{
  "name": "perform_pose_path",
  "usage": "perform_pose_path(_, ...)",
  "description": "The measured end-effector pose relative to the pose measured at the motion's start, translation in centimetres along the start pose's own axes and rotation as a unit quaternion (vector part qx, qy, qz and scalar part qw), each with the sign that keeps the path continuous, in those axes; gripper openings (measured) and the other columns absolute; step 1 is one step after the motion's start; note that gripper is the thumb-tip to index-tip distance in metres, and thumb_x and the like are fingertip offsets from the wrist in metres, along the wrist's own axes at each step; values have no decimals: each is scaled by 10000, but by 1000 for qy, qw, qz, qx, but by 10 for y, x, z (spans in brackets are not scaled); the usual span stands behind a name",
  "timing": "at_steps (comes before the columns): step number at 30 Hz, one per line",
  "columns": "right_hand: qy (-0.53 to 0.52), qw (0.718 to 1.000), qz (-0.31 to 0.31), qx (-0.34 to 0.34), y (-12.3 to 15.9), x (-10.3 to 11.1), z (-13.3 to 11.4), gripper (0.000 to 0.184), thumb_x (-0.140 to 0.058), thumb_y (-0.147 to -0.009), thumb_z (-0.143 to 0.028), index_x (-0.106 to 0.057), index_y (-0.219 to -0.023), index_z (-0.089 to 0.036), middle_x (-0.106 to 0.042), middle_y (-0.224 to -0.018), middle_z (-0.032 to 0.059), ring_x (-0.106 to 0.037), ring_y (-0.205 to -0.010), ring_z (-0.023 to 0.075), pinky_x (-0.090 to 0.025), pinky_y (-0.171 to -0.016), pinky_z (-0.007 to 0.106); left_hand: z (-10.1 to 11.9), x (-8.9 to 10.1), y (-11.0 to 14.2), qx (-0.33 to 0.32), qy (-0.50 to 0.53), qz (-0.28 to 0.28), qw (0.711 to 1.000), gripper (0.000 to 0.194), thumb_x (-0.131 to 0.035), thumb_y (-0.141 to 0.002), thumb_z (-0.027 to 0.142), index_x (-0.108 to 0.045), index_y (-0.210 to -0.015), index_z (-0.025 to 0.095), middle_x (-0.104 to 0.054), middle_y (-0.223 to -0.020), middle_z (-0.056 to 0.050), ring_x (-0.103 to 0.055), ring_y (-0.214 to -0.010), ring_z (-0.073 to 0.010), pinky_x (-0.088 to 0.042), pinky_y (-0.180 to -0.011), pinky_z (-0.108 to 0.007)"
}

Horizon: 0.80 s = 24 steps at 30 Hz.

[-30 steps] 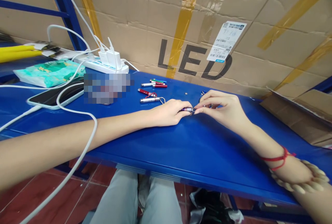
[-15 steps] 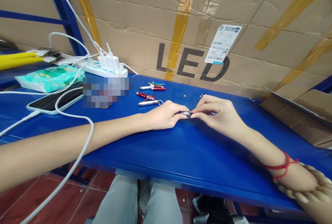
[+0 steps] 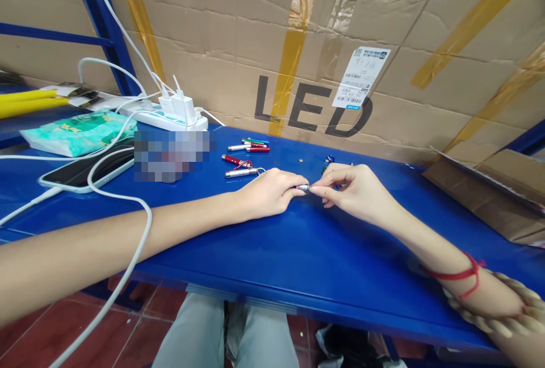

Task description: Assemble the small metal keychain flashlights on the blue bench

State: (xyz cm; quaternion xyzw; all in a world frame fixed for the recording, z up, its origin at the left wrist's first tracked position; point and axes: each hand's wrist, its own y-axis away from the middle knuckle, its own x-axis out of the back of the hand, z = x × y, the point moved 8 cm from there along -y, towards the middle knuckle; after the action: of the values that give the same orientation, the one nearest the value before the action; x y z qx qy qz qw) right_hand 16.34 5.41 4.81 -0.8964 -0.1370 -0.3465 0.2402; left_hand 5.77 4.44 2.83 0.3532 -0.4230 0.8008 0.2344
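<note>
My left hand (image 3: 276,191) is closed around a small metal penlight (image 3: 302,188), whose silver end sticks out past the thumb and forefinger. My right hand (image 3: 349,191) pinches with thumb and forefinger right at that end; what lies between those fingertips is too small to make out. Beside my left hand lie a silver penlight with a ring (image 3: 240,172) and a red penlight with a red cord (image 3: 235,161). Behind them is a group of silver, red, green and blue tubes (image 3: 258,149). Small shiny parts (image 3: 329,159) lie partly hidden behind my right hand.
A large cardboard box (image 3: 204,33) stands along the back of the blue table (image 3: 264,260). At the left are a phone (image 3: 85,166), a tissue pack (image 3: 80,132) and a power strip (image 3: 187,122). A white cable (image 3: 147,220) crosses over my left forearm. An open carton (image 3: 481,192) sits right.
A dark piece at the penlight's end near my right fingertips no longer shows, and the silver end is now visible. My left hand keeps its hold; the view has shifted slightly.
</note>
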Motion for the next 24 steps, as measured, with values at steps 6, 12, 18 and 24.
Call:
perform_pose_path(6,-38,999,-10,-33,0,-1,3,381,-690,-665,-526,-708,-625,-147,-594,-681,51,-566,-453,102,-557,-418,241,-2,1,-1,10,-31,7,999,125,-513,-896,74,-615,-914,143,-628,-858,-29,-589,-786,-185,-407,-667,-237)
perform_pose_path(12,-49,997,-20,-62,-1,-3,9,406,-692,-655,-536,-695,-610,-132,-597,-684,57,-569,-450,104,-545,-402,227,-3,1,-1,17,-25,5,1000,148,-530,-896,79,-624,-981,156,-633,-937,-38,-600,-847,-195,-444,-747,-253)
perform_pose_path(18,-44,997,-11,-67,-2,-1,11,414,-689,-651,-545,-697,-627,-131,-596,-631,49,-562,-443,107,-526,-378,213,-5,1,-2,33,-9,4,999,155,-520,-915,111,-602,-1031,174,-626,-997,-34,-595,-911,-209,-456,-807,-285)
perform_pose_path(24,-23,997,15,-78,-3,1,15,420,-686,-641,-555,-697,-656,-135,-580,-558,31,-540,-418,108,-505,-355,224,-11,1,-2,71,3,1,997,210,-533,-913,132,-530,-1114,192,-619,-987,-28,-604,-865,-217,-456,-750,-291)
